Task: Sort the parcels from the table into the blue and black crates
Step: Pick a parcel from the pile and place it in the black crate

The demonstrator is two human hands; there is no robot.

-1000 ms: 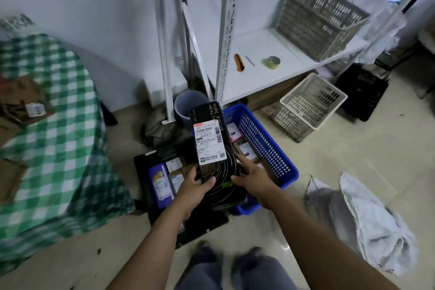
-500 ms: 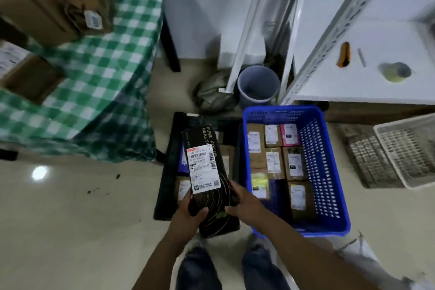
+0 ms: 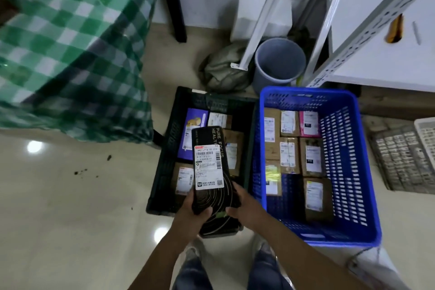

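Little has moved since the earlier frame: black parcel (image 3: pixel 211 172) still over black crate (image 3: pixel 162 160), near end. Long axis points away from the person, label up. Left hand (image 3: pixel 190 214) and right hand (image 3: pixel 244 207) each grip a side of its near end, fingers curled. Parcel hides the crate's middle; purple box (image 3: pixel 191 129) and brown labelled boxes lie inside. Blue crate (image 3: pixel 341 160) just beside on the right, floor mostly covered with labelled boxes (image 3: pixel 313 155). Bucket (image 3: pixel 277 63) and rack leg (image 3: pixel 367 30) behind. Checked table (image 3: pixel 70 42) to the left.
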